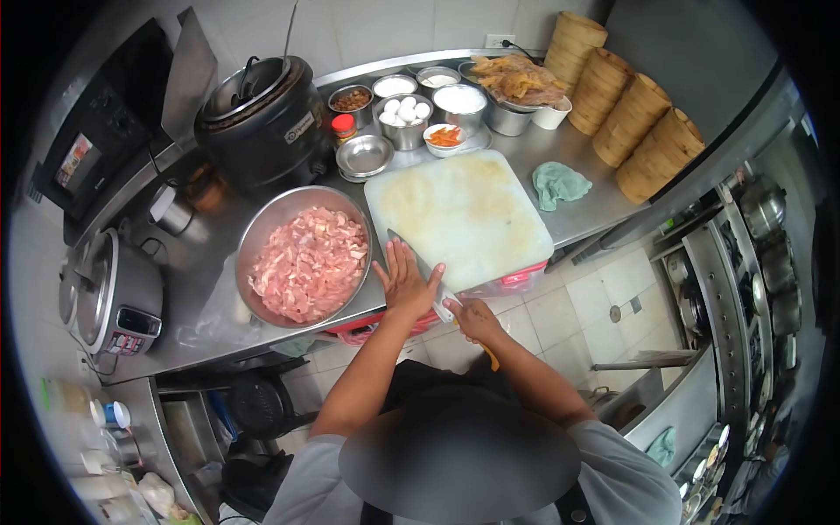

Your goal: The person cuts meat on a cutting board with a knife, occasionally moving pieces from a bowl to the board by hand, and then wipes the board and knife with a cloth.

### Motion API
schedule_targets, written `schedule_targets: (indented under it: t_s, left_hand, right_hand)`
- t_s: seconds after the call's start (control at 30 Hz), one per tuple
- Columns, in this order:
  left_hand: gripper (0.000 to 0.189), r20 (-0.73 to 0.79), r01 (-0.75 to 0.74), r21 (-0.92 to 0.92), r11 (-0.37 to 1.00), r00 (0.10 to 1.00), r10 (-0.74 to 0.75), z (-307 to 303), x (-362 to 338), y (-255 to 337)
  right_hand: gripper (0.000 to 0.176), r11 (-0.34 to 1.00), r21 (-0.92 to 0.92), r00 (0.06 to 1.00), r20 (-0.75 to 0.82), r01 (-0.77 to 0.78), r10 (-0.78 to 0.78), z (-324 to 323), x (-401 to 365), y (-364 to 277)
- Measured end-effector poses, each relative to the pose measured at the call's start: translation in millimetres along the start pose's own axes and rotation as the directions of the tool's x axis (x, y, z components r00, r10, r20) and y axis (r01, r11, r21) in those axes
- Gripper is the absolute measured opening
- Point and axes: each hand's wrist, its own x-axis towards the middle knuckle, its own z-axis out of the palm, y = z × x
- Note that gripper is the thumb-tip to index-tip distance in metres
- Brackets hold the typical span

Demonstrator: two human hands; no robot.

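My right hand (477,320) is closed around the handle of a knife, with the yellow-orange handle end (492,357) showing below the fist. The broad knife blade (426,269) points up and left along the near left edge of a white cutting board (468,210). Fingers spread, my left hand (407,280) overlaps the blade from the left. Just left of that hand, a wide steel bowl (248,229) holds a heap of raw cut meat (308,262).
Behind the board stand a pot of eggs (403,122), a small bowl of orange strips (444,138), an empty steel dish (365,156) and a red-lidded jar (343,125). A green cloth (560,185) and bamboo steamers (630,109) are right. Cookers (262,122) line the left.
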Motion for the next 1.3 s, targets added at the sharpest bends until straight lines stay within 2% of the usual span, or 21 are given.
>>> schedule_targets:
  t_s: [0.03,0.1,0.13,0.2,0.3,0.33,0.4,0.43,0.5,0.53,0.57,0.63,0.67,0.8,0.93,1.03,1.07,1.1,1.17,1.23,1.3]
  left_hand:
    - [0.098,0.003,0.002,0.006,1.000,1.000,-0.002,-10,-4,1]
    - [0.091,-0.277,-0.198,-0.160,0.967,0.949,0.148,-33,-13,4]
    - [0.091,-0.265,-0.202,-0.154,0.967,0.951,0.156,-47,-18,4]
    - [0.078,-0.547,-0.526,-0.308,0.793,0.780,0.305,-79,-25,3]
    - [0.068,-0.599,-0.587,-0.374,0.718,0.744,0.297,-114,-27,15]
    - [0.068,-0.590,-0.599,-0.374,0.709,0.743,0.317,-113,-21,16]
    - [0.059,-0.570,-0.540,-0.425,0.726,0.783,0.250,-104,-6,21]
    - [0.059,-0.557,-0.561,-0.429,0.708,0.781,0.281,-98,1,27]
    - [0.055,-0.462,-0.464,-0.525,0.714,0.859,0.219,-82,16,43]
    - [0.051,-0.426,-0.449,-0.499,0.741,0.872,0.242,-73,24,53]
    - [0.051,-0.408,-0.468,-0.504,0.726,0.870,0.277,-63,33,67]
    - [0.049,-0.319,-0.434,-0.655,0.619,0.901,0.293,-44,51,95]
    - [0.047,-0.298,-0.456,-0.584,0.672,0.890,0.345,-34,64,108]
    - [0.048,-0.182,-0.478,-0.567,0.671,0.867,0.464,-1,109,180]
    - [0.049,-0.068,-0.566,-0.456,0.687,0.791,0.608,43,166,257]
    - [0.050,0.010,-0.635,-0.339,0.694,0.735,0.678,80,209,314]
    - [0.051,0.063,-0.654,-0.211,0.726,0.733,0.678,93,222,331]
    - [0.052,0.114,-0.668,-0.079,0.740,0.731,0.673,108,235,345]
    - [0.057,0.191,-0.679,-0.001,0.734,0.721,0.666,149,266,349]
    - [0.061,0.203,-0.599,0.108,0.794,0.795,0.572,176,278,348]
    - [0.065,0.216,-0.593,0.158,0.789,0.801,0.559,182,276,350]
  right_hand:
    - [0.060,0.990,0.135,0.999,0.046,-0.027,0.021,1,-4,-3]
    - [0.059,0.982,0.178,0.996,0.082,-0.054,0.040,-6,-12,-9]
    - [0.059,0.973,0.215,0.992,0.114,-0.083,0.060,-10,-17,-9]
    - [0.058,0.958,0.263,0.988,0.133,-0.113,0.080,-19,-20,-1]
    - [0.059,0.942,0.303,0.985,0.137,-0.147,0.109,-40,-31,15]
    - [0.060,0.944,0.296,0.986,0.120,-0.149,0.118,-49,-35,20]
    - [0.060,0.940,0.310,0.989,0.072,-0.143,0.126,-70,-49,31]
    - [0.061,0.942,0.307,0.991,0.037,-0.137,0.132,-83,-59,34]
    - [0.062,0.923,0.329,0.976,-0.015,-0.200,0.217,-111,-80,45]
    - [0.063,0.912,0.341,0.962,-0.063,-0.228,0.265,-124,-90,55]
    - [0.064,0.900,0.354,0.944,-0.108,-0.256,0.311,-137,-98,67]
    - [0.067,0.871,0.401,0.920,-0.143,-0.282,0.364,-166,-116,102]
    - [0.066,0.870,0.384,0.894,-0.196,-0.308,0.403,-180,-126,114]
    - [0.066,0.855,0.362,0.807,-0.330,-0.372,0.490,-242,-164,150]
    - [0.063,0.856,0.310,0.718,-0.467,-0.413,0.516,-290,-168,210]
    - [0.061,0.830,0.324,0.748,-0.368,-0.454,0.553,-338,-144,254]
    - [0.062,0.911,0.219,0.824,-0.391,-0.349,0.410,-339,-124,308]
    - [0.062,0.904,0.244,0.820,-0.384,-0.352,0.423,-352,-107,320]
    - [0.066,0.813,0.242,0.770,-0.263,-0.530,0.581,-389,-56,332]
    - [0.070,0.827,0.151,0.798,-0.216,-0.542,0.563,-413,6,356]
    - [0.063,0.851,0.071,0.812,-0.267,-0.521,0.519,-425,83,382]
